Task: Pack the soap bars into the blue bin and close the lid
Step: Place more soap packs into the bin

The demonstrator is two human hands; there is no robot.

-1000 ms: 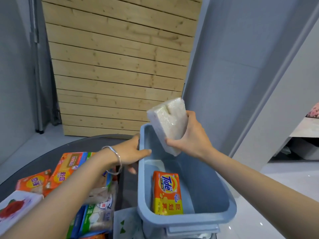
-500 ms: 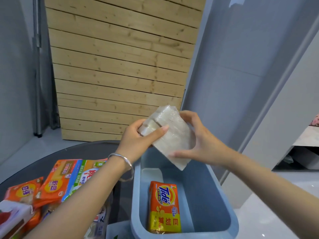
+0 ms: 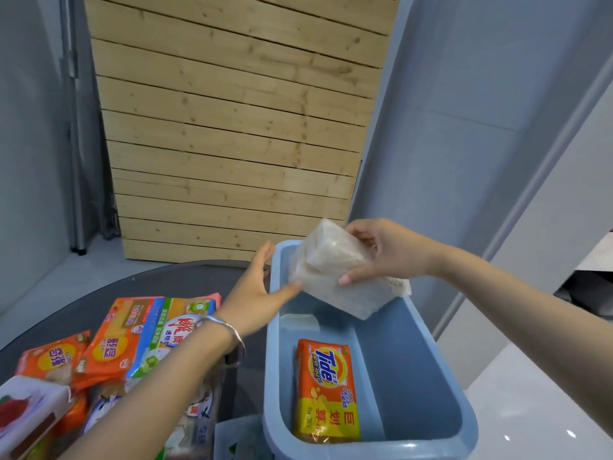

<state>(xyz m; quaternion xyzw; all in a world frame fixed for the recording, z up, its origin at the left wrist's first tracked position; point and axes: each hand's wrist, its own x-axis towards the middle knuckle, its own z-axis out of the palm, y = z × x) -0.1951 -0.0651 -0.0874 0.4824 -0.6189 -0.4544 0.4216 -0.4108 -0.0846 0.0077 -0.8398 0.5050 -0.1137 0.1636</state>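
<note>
Nearest the camera, left of the blue bin (image 3: 428, 370), a heap of wrapped soap bars (image 3: 109, 356) lay on the dark round tabletop (image 3: 159, 283): orange packets, a green-and-white one and a white box with a red picture at the low left corner. A pale translucent sheet or lid (image 3: 238, 439) showed just left of the bin's near corner; what it was could not be told.

The blue bin stood open at the tabletop's right side. Inside it, flat on the floor against the left wall, lay the orange and yellow Tide bar (image 3: 326, 390), its long side running front to back. The right half of the bin floor was bare.

The left forearm crossed over the heap toward the bin, a silver bangle (image 3: 229, 330) at the wrist. The left hand (image 3: 257, 293) was opened flat beside the bin's far left rim, its fingertips touching the lower left corner of the clear-wrapped white soap bar (image 3: 335, 273). The right hand (image 3: 388, 250) gripped that bar from the right, thumb on the near face and fingers curled over the far top edge. The bar hung tilted above the far end of the bin, its lower corner dipping below the rim.

Beyond the bin a wooden slatted panel (image 3: 232, 127) leaned upright against a grey wall (image 3: 464, 111).
</note>
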